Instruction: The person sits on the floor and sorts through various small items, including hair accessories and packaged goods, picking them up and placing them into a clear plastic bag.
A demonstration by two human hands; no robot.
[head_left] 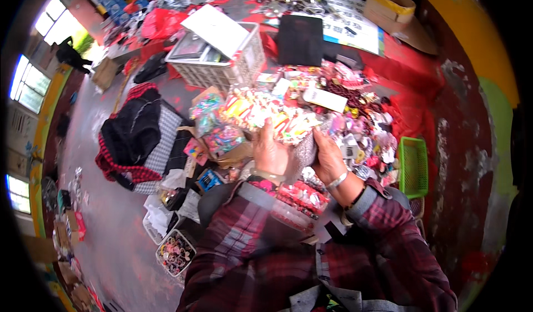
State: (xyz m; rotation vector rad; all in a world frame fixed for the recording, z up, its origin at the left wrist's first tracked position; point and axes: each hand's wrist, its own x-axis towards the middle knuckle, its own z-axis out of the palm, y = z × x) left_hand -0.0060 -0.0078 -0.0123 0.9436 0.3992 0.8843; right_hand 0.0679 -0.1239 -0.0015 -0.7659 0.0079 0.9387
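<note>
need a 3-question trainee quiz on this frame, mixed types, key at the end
1. Where is the shiny red, yellow and white patterned bundle?
A) Inside a green basket
B) At the left hand and right hand
C) Beside the windows

2. True or false: in the picture, the bright-green rectangular plastic basket is left of the pale-grey plastic lattice crate.

3. Fill in: besides a pale rounded bangle, a thin dark band shows on the ____ wrist.

Key: 1. B; 2. False; 3. right
</note>
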